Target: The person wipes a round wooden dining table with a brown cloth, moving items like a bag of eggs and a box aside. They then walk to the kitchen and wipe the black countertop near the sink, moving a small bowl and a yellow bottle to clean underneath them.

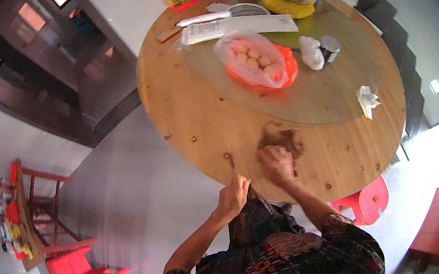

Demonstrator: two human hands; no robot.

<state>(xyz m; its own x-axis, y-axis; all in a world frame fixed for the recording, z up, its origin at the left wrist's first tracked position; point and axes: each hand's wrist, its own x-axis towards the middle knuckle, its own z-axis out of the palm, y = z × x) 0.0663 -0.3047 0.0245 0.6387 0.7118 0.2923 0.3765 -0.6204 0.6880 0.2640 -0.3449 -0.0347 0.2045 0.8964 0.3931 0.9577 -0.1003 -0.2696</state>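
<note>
Two bare hands are seen at the near edge of a round, light-brown wooden counter (pixel 178 101) marked with dark knots. The left hand (pixel 233 198) is held at the rim, close to the dark patterned clothing (pixel 253 219); its fingers are curled, but how tightly they are closed, and whether anything is held, cannot be told. Below the rim on the right, a red plastic stool (pixel 371 201) is partly covered by the counter.

Farther in, the right hand (pixel 277 163) is laid on a crumpled brown cloth (pixel 289 139), with its back turned up. The near left part of the cloth is covered by the hand, while the rest is spread just beyond the fingertips and to their right, flat on the bare wood. The fingers are blurred, so it cannot be told how far they are opened or whether the cloth is gripped or only pressed.

Beyond the cloth, a clear round glass disc (pixel 332 101) is set on the counter. A crumpled white tissue (pixel 368 101) is seen near its right edge. Farther back, pale round items (pixel 253 59) are held in a translucent white plastic bag (pixel 229 51), surrounded by a bright red bag (pixel 290 63). Behind these, a long flat white package (pixel 240 26) is laid crosswise.
</note>
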